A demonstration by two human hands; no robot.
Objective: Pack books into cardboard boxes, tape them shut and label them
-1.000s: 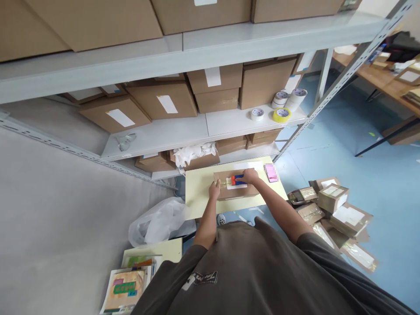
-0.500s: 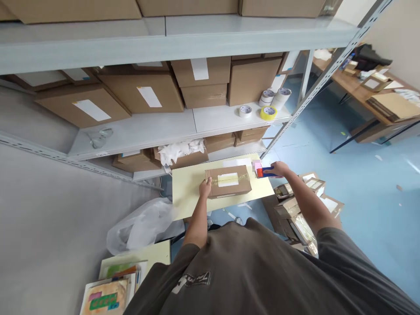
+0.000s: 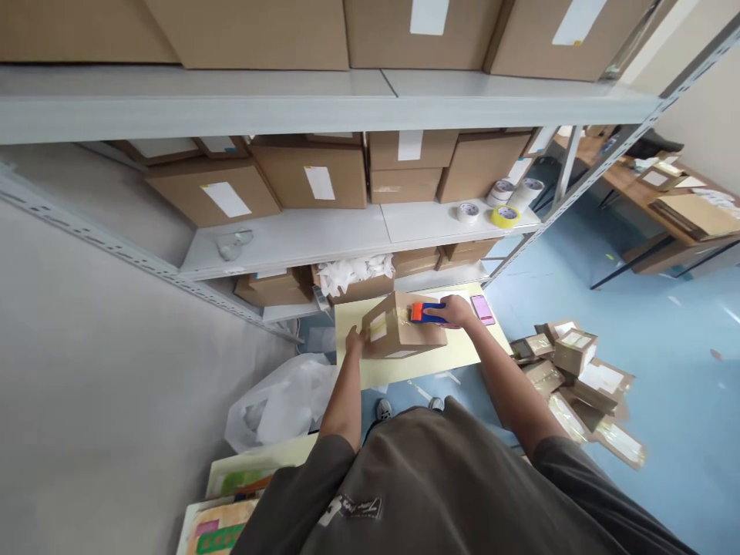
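A brown cardboard box [image 3: 425,333] is tilted on the pale yellow table [image 3: 381,375], its white label turned to the left. My left hand [image 3: 354,339] grips the box by its left side; the fingertips are partly hidden behind it. In my right hand [image 3: 456,311] is a blue tape dispenser [image 3: 426,312] with an orange-red head. That head touches the upper face of the box, over a strip of shiny tape. To the right of this hand a phone [image 3: 482,310] with a pink screen lies on the table.
Grey shelving [image 3: 324,112] with stacked cartons rises in front. Tape rolls [image 3: 506,216] stand on its middle shelf. Taped parcels [image 3: 578,378] are heaped on the floor at right. A white plastic bag [image 3: 283,401] bulges at the table's left.
The box has been turned and tipped, so its label now faces left. My right hand brought the tape dispenser leftward from beside the phone onto the box. The view shifted.
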